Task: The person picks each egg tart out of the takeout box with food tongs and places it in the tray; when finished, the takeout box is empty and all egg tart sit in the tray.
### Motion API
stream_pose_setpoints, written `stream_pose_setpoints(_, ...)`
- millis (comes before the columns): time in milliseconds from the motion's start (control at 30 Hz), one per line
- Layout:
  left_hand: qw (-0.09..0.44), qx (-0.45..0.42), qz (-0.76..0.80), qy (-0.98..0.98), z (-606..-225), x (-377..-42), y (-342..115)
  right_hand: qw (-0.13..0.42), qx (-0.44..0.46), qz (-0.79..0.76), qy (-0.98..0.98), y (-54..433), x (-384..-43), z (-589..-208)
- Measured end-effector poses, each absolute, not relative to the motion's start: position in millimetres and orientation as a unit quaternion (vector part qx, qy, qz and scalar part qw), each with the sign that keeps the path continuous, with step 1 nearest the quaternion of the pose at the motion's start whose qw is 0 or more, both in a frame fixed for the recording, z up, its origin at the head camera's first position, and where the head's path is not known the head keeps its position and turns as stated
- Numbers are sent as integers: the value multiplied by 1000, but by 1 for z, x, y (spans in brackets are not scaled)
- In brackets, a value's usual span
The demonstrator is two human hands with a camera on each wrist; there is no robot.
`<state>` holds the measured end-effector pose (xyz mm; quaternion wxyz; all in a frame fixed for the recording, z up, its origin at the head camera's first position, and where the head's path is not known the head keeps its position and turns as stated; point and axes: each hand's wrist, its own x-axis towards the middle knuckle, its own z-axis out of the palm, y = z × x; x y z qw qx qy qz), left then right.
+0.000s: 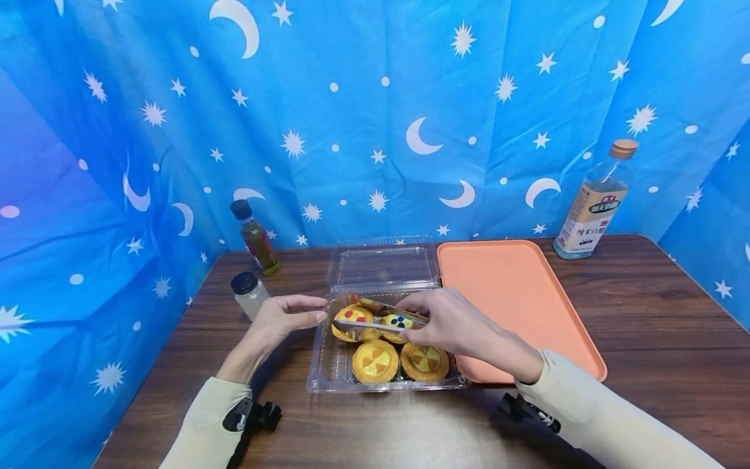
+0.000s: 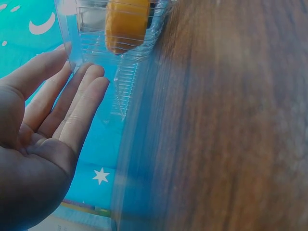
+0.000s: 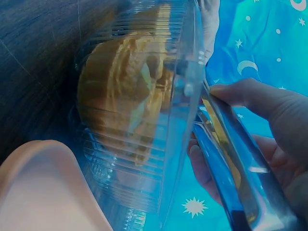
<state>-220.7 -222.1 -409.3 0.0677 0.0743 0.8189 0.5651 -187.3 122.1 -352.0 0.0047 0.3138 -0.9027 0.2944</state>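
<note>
In the head view, a clear plastic box (image 1: 328, 381) with its lid folded back holds several egg tarts. One tart with red dots (image 1: 351, 315) and one with dark blue dots (image 1: 394, 322) sit at the back; two tarts with a yellow wedge pattern (image 1: 375, 362) are in front. My right hand (image 1: 448, 319) grips metal tongs (image 1: 375, 324), their arms spread across the back tarts. At the box's left rim, my left hand (image 1: 281, 319) has its thumb and fingers stretched out, fingertips right at the clear edge (image 2: 72, 29).
An orange tray (image 1: 515, 293) lies right of the box, beneath my right forearm. A large clear bottle (image 1: 592, 208) stands at the back right. Back left are a small green-brown bottle (image 1: 258, 244) and a black-capped jar (image 1: 249, 296). A blue star-patterned curtain (image 1: 363, 117) hangs behind.
</note>
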Motion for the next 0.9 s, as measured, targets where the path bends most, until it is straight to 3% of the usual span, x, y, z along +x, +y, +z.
stream_pose_setpoints(433, 67, 70, 557, 825, -410, -221, -222, 46, 322, 307, -895, 134, -180, -347)
stream_pose_setpoints(900, 66, 69, 564, 820, -410, -221, -221, 63, 261, 334, -904, 161, -173, -332)
